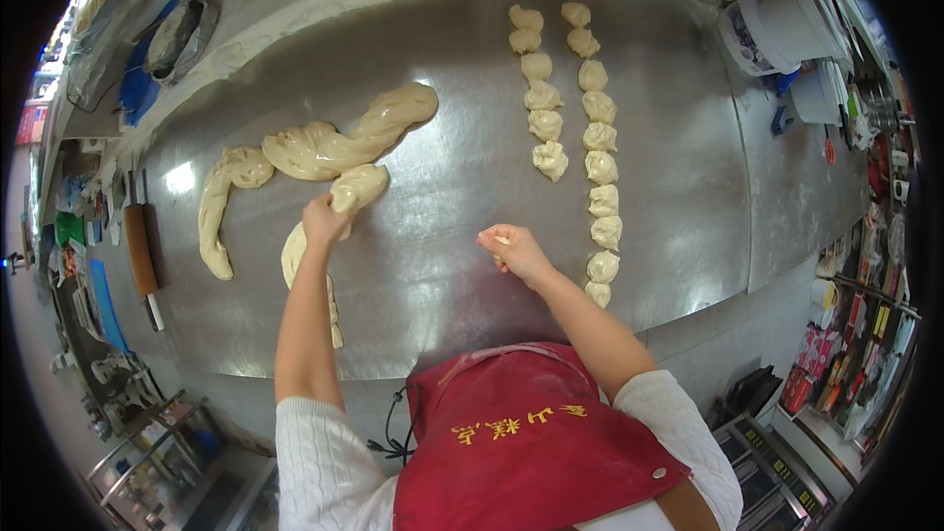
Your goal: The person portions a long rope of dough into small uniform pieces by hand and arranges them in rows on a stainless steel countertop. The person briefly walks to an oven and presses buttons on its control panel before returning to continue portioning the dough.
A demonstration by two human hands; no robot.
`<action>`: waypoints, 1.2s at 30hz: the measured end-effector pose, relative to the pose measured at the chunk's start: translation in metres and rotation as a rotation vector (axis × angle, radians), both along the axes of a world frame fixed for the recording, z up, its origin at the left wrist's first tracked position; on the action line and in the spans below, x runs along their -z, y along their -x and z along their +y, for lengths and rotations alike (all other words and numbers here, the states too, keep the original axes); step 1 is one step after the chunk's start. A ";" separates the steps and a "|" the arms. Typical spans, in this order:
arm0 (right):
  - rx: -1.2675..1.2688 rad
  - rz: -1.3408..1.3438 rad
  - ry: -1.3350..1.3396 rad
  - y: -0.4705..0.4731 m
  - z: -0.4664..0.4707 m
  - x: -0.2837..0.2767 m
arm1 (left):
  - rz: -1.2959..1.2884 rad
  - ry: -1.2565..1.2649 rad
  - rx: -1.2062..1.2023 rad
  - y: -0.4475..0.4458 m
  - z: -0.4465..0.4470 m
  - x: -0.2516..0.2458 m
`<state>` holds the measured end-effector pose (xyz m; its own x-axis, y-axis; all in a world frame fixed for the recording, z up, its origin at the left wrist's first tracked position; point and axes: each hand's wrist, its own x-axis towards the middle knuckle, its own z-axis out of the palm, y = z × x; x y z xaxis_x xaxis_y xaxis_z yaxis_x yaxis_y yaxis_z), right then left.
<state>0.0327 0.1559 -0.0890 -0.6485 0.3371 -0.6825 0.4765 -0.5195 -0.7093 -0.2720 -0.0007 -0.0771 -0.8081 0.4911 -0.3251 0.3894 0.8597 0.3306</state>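
Observation:
My left hand [327, 221] grips a rope of soft, pale dough [360, 188]; one thick end sticks out past the fingers, and the rest trails down beside my forearm. Just beyond it lies a long, twisted mass of dough [324, 151] on the metal worktop [442, 295]. My right hand [514, 251] is closed around a small pale piece, probably dough, that shows between the fingers. To its right runs a long row of dough lumps [599, 136], and a shorter row [544, 96] stands beside that one, farther from me.
A rolling pin [140, 247] lies at the left edge of the worktop. White plastic tubs [774, 29] stand at the far right, near a small blue object [782, 120]. A raised, flour-dusted ledge [369, 0] borders the far side. Shelves with packages [841, 354] are at the lower right.

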 end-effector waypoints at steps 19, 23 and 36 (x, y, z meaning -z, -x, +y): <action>0.031 0.244 0.227 0.002 -0.050 -0.071 | -0.111 -0.723 0.226 -0.211 -0.008 -0.024; -0.047 0.217 -0.373 -0.011 -0.038 -0.110 | -0.726 -0.859 -0.099 -0.223 0.005 -0.028; 0.096 0.580 -0.400 -0.018 -0.079 -0.122 | -0.926 -0.871 -0.115 -0.255 -0.010 -0.075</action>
